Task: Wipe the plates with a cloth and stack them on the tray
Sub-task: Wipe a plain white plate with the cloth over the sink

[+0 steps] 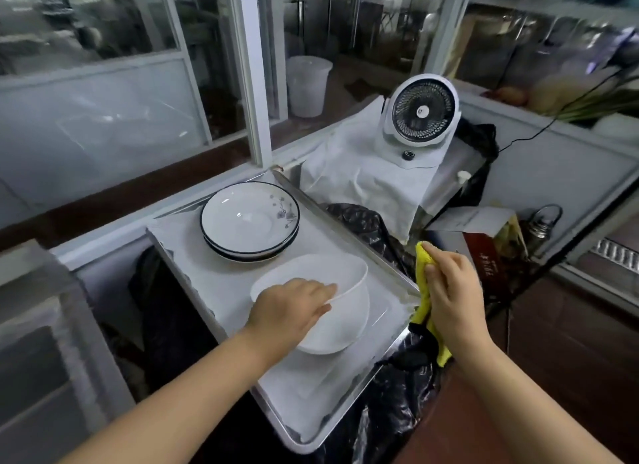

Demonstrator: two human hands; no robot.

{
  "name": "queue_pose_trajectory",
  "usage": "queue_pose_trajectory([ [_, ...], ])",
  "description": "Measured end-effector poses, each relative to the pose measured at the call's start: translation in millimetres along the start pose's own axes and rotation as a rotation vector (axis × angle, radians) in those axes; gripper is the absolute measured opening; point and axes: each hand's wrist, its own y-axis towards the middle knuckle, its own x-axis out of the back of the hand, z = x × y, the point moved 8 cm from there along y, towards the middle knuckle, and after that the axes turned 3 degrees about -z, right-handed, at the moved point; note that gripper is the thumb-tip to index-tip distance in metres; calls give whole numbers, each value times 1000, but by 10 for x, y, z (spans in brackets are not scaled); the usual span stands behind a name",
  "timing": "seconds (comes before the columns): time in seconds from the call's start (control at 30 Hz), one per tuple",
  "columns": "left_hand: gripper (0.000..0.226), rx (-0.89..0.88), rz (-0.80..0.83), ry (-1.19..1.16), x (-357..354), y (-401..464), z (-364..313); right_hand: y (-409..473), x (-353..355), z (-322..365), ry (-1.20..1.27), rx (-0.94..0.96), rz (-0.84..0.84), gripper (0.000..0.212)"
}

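Note:
A metal tray [349, 411] lined with white paper sits in the middle. At its far end lies a stack of white plates with dark rims [249, 220], the top one showing a small flower print. Nearer, a plain white bowl [340, 311] stands on the tray, slightly tilted. My left hand [288, 310] grips its near rim, fingers over the edge. My right hand [451, 290] holds a yellow cloth [422, 266] just off the tray's right edge, apart from the bowl. The cloth hangs down below my palm.
A white desk fan [422, 112] stands on a white cloth behind the tray. Black plastic bags [366, 223] lie right of and under the tray. A red box [484, 252] and a metal kettle [541, 225] sit at the right. Glass partitions [103, 83] close off the back.

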Motion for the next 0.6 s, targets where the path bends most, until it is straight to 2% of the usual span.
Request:
queue_pose_trajectory([
  [0.1, 24, -150, -37, 99, -219, -65, -104, -17, 24, -166, -34, -45, 3, 36],
  [0.2, 44, -191, -28, 117, -399, -145, -110, -25, 0, -275, -33, -70, 15, 35],
  [0.27, 48, -214, -23, 128, -472, -179, -122, -23, -28, -321, -29, -78, 18, 36],
  [0.37, 32, -261, -57, 181, -556, -225, -145, -11, -96, -359, -26, -90, 29, 36],
  [0.47, 51, -277, -65, 222, -666, -293, -139, 4, -181, -377, -31, -93, 50, 37],
  [0.6, 32, -284, 23, 203, -884, -359, -120, 0, -299, -411, -36, -99, 86, 37],
])
